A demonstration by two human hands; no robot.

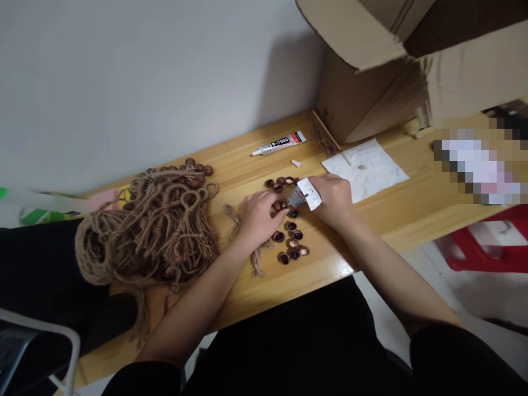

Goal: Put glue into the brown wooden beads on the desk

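My right hand (pixel 332 199) is closed round a glue tube (pixel 297 197) with a white label, its nozzle pointing left. The tip meets a small brown nutshell piece (pixel 280 205) that my left hand (pixel 260 217) pinches between thumb and fingers. Several hollow brown shell halves (pixel 292 226) lie on the wooden table (pixel 322 258) around and below the hands, some dark inside, some pale. A short twisted rope piece (pixel 256 261) lies partly hidden under my left wrist.
To the left sits a big heap of knotted jute rope (pixel 165 231) with round brown balls (pixel 198 171) behind. Farther back are a second glue tube (pixel 282 143), a white cap (pixel 296 163), a white paper sheet (pixel 383 168) and an open cardboard box (pixel 363 88). A red stool (pixel 474 247) stands at right.
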